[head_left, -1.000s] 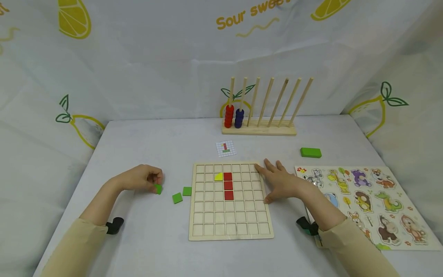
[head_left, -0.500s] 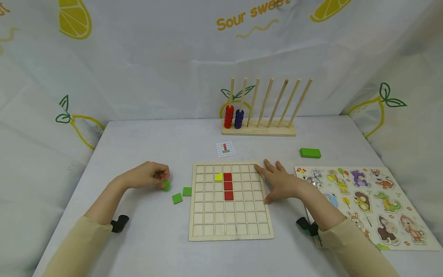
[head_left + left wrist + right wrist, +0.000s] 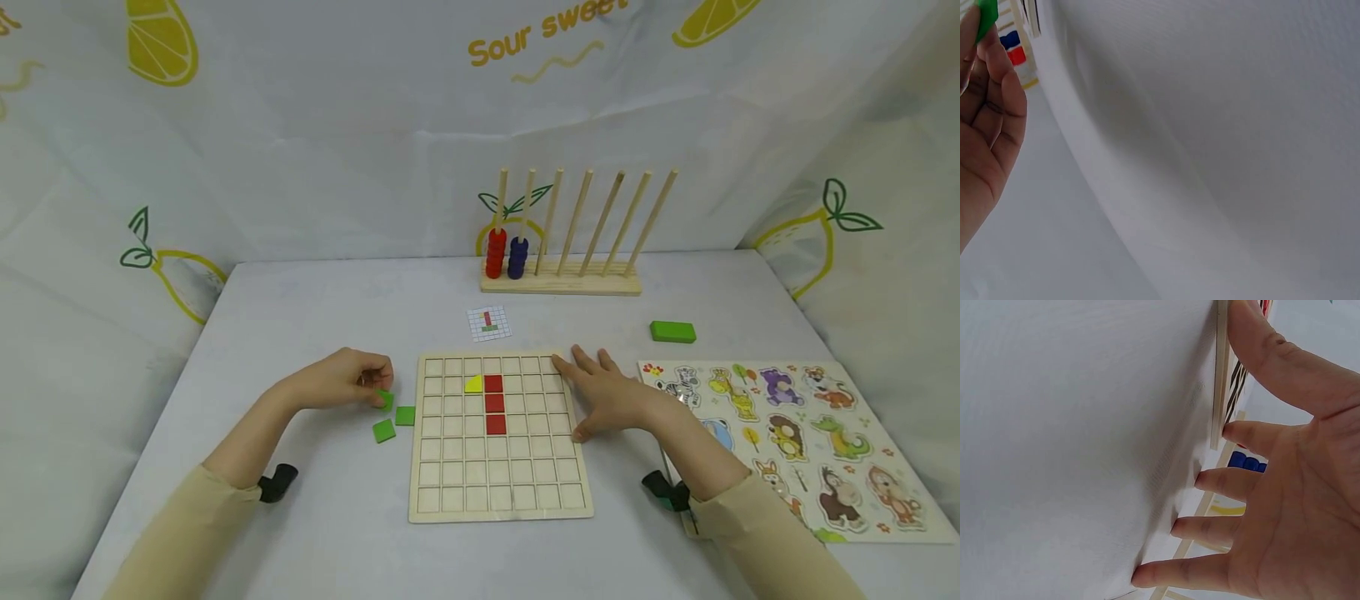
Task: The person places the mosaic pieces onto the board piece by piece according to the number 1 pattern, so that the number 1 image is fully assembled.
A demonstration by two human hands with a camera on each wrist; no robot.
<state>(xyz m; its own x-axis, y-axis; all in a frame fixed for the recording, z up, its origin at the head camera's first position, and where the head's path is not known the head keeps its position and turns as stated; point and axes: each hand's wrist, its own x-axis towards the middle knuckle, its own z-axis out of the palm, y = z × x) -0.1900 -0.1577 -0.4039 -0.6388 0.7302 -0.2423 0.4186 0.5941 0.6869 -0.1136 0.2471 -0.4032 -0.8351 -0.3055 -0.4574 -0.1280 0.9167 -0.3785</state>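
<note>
Between thumb and fingers my left hand (image 3: 341, 380) pinches a green square tile (image 3: 386, 400), just left of the wooden grid board (image 3: 457, 475). In the left wrist view the green tile (image 3: 986, 17) shows at the fingertips. Two more green tiles lie near it: one green tile (image 3: 405, 415) by the board's left edge, another green tile (image 3: 384, 430) in front. On the board sit a yellow piece (image 3: 473, 384) and a column of red squares (image 3: 495, 403). My right hand (image 3: 611, 392) is spread, thumb and index finger touching the board's right edge.
A small printed pattern card (image 3: 489, 322) lies behind the board. Farther back stands a peg rack (image 3: 562, 285) with red and blue rings. To the right are a green block (image 3: 672, 332) and an animal puzzle board (image 3: 817, 467), partly under the right forearm.
My left hand has moved right with the green tile, from the left part of the table to beside the other green tiles. The right hand has stayed still.
</note>
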